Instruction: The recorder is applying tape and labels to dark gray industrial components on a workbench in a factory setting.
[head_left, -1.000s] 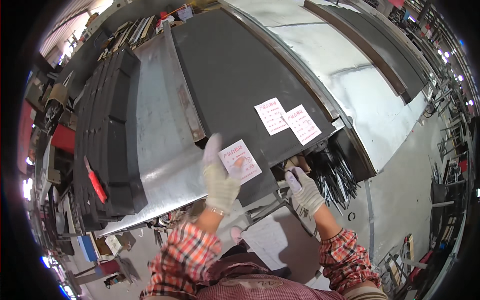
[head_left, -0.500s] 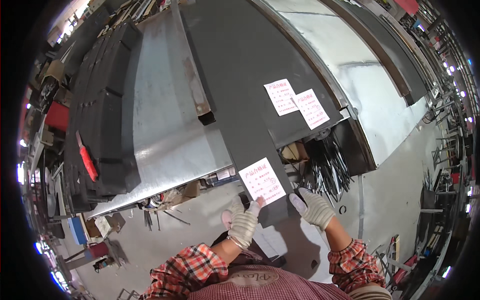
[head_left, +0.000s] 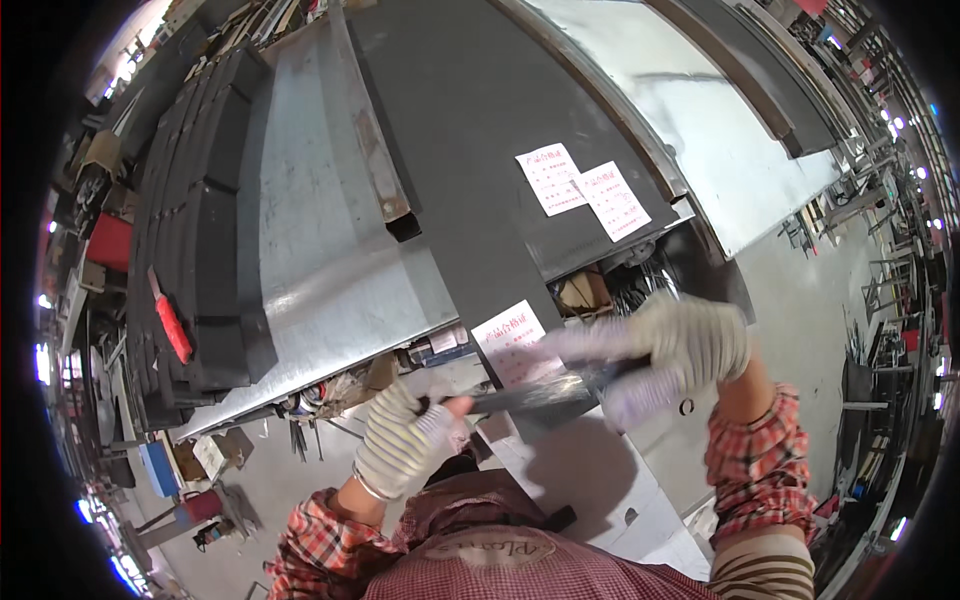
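A long dark grey panel (head_left: pixel 480 262) runs toward me, with a white label with red print (head_left: pixel 506 330) near its close end. Across that end stretches a dark, shiny strip (head_left: pixel 545 392), perhaps film or tape; its exact kind is unclear. My left hand (head_left: pixel 398 440), in a striped knit glove with a bare thumb tip, is closed on the strip's left end. At the strip's other end, my gloved right hand (head_left: pixel 690 350) is smeared by motion. Its fingers reach left over the label's lower part, and its grip is unclear. Two more labels (head_left: pixel 582 190) lie farther up the dark sheet.
Rusty metal bars (head_left: pixel 375 150) lie along the sheets. Folded dark metal profiles (head_left: pixel 205 230) are stacked at the left, with a red-handled knife (head_left: pixel 172 325) on them. A bright metal sheet (head_left: pixel 330 270) lies beside them. Below me is a light board (head_left: pixel 600 490).
Both hands have lifted off the panel's end and moved apart, left hand leftward, right hand up and rightward. A dark shiny strip now spans between them. The view has shifted slightly.
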